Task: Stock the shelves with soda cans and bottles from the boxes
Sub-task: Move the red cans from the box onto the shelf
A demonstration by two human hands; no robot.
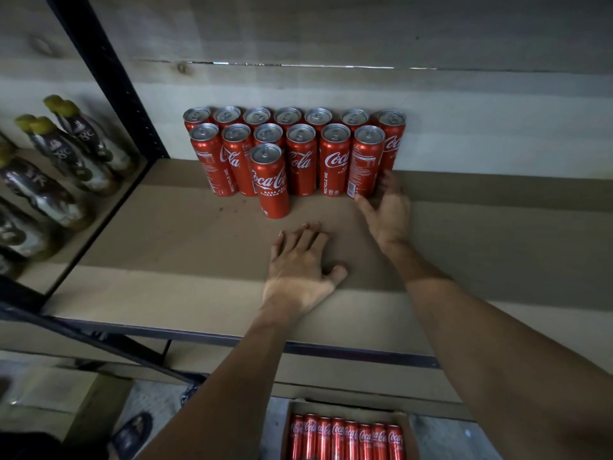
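We see 14 cans on shelf. left hand flat, fingers spread, empty. right hand open, fingers loose against end can, row 2.

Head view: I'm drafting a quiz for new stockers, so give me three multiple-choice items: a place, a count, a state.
1. Where is the open box? A below the shelf's front edge B on the shelf C on a higher shelf
2. How many cans stand alone in front of the two rows? A three B one C five
3. What is the left hand doing? A gripping a can B reaching into the box C lying open on the shelf, holding nothing

Answers: A, the box shows under the shelf's front rail; B, only the front can stands forward of the rows; C, its fingers lie spread and flat, with no can in them.
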